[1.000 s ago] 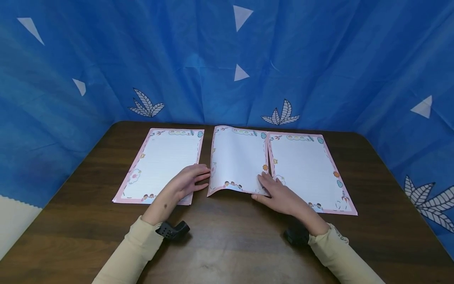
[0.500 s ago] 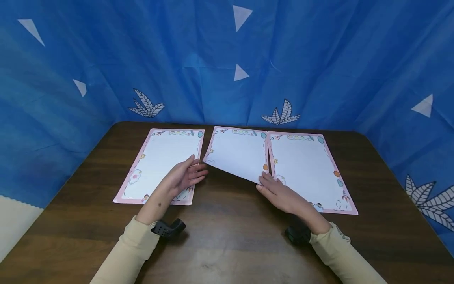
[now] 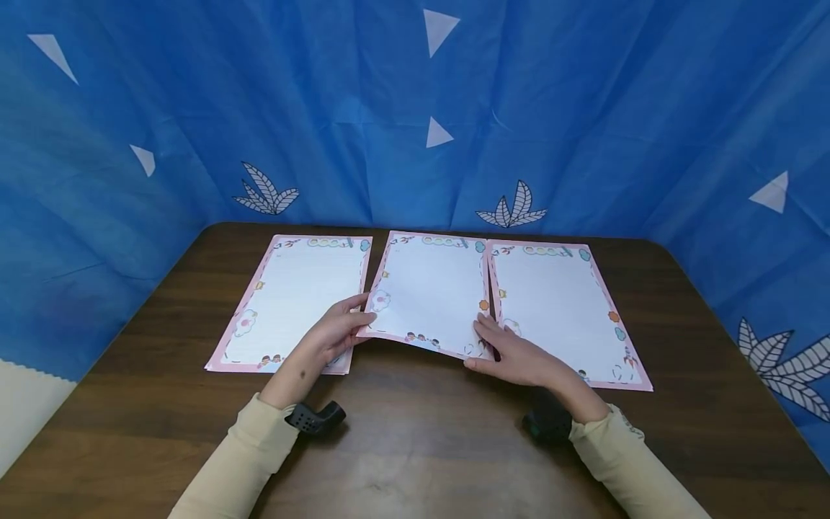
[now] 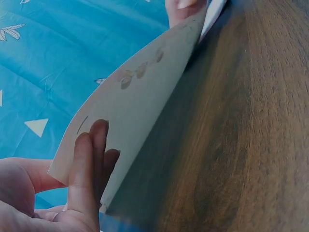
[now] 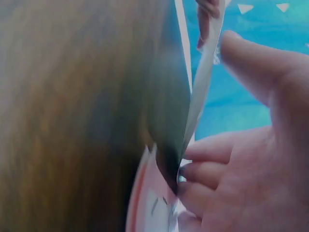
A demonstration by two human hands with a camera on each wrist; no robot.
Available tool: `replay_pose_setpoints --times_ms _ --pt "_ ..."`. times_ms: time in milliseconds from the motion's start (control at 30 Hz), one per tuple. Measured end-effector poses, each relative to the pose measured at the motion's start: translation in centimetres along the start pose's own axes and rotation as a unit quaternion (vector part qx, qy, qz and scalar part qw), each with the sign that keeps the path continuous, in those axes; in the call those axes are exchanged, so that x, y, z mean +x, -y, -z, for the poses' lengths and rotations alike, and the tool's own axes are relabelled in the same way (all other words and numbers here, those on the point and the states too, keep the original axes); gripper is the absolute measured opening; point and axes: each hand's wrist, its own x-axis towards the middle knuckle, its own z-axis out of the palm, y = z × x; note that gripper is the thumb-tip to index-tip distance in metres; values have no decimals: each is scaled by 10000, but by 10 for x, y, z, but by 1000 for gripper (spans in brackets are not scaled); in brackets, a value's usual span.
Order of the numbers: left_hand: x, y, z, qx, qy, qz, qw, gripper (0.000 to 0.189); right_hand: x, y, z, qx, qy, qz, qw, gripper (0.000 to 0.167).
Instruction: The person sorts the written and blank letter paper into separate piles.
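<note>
A sheet of writing paper (image 3: 431,288) with a pink cartoon border lies in the middle in the head view, its near edge raised and bowed off the table. My left hand (image 3: 333,328) pinches its near left corner, thumb on top. Several fingers (image 4: 82,179) show against the underside in the left wrist view. My right hand (image 3: 512,353) rests on the near right corner, its fingers (image 5: 207,150) extended against the paper. Similar paper lies on both sides: a left stack (image 3: 292,288), partly covered by the left hand, and a right stack (image 3: 551,310) under the right hand's forearm side.
A dark wooden table (image 3: 415,432) carries all the paper. Behind it hangs a blue curtain (image 3: 402,173) with white triangles and leaf prints. Dark wrist devices sit on the left cuff (image 3: 316,418) and right cuff (image 3: 547,418).
The middle sheet's near left corner swung up and back, out of the left hand's touch, then came down again. The left hand turned palm-up and now pinches that corner. The right hand stayed nearly still.
</note>
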Motion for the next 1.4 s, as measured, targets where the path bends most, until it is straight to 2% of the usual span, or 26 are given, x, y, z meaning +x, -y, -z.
replay_pose_setpoints --times_ms 100,333,467,667,767,867,967,1200,1300,1400 --pt "-2 0 1 -254 -24 72 9996 57 0 -1 2 580 -120 -174 9981 77" --pt "-14 -2 4 -985 -479 447 9930 54 2 -2 4 1467 -861 -650 9833 67" --pt "-14 -6 3 -1065 -207 339 9935 56 3 -2 6 2138 -1072 -582 9692 58" --pt "-21 -9 7 -520 -306 410 9973 56 6 -2 9 3069 -1269 -974 9382 56" --pt "-20 -11 10 -229 -49 188 9995 58 8 -3 9 3515 -1337 -1120 9198 55" --pt "-18 -12 10 -30 177 14 9998 60 10 -4 9 3782 -1374 -1209 9075 53" --pt "-20 -13 10 174 202 30 9996 60 10 -5 9 3829 -1400 -1277 9041 53" --pt "-32 -11 11 844 306 -162 9958 62 11 -7 10 3760 -1412 -1247 9073 55" --pt "-38 -7 9 1303 409 -276 9902 65 11 -9 10 3737 -1323 -1200 9102 58" --pt "-43 -4 5 1929 335 -349 9800 64 12 -11 9 3711 -1208 -1133 9137 62"
